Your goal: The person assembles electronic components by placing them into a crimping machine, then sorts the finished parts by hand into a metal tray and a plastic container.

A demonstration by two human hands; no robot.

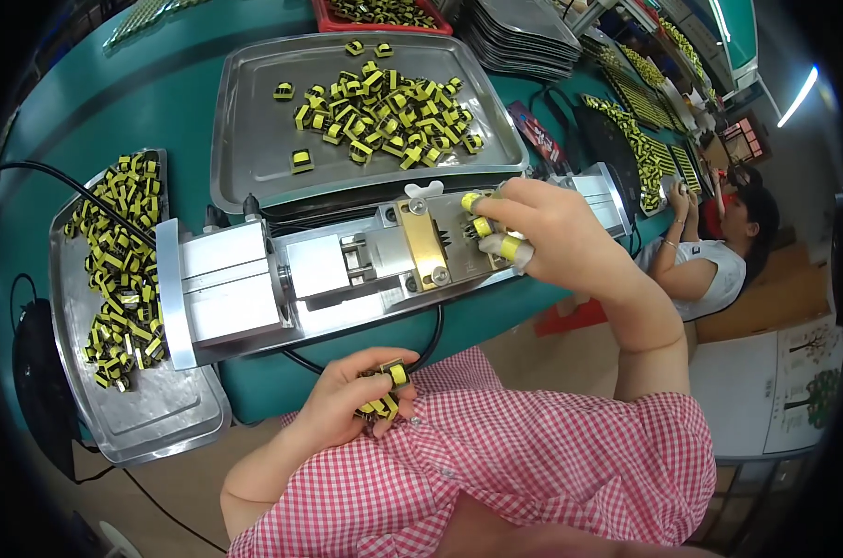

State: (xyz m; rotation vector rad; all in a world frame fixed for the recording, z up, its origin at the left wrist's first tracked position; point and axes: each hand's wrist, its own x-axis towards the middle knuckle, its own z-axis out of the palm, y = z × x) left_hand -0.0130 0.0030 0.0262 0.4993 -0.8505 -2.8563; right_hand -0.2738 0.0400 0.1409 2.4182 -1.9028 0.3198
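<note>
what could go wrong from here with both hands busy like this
The right grip is right at the metal fixture, so it might get pinched if anything there moved. The left grip holds more than one small yellow-and-black part, so one could slip and fall.

One machine (384,253) — one brass bar (424,244)
</note>
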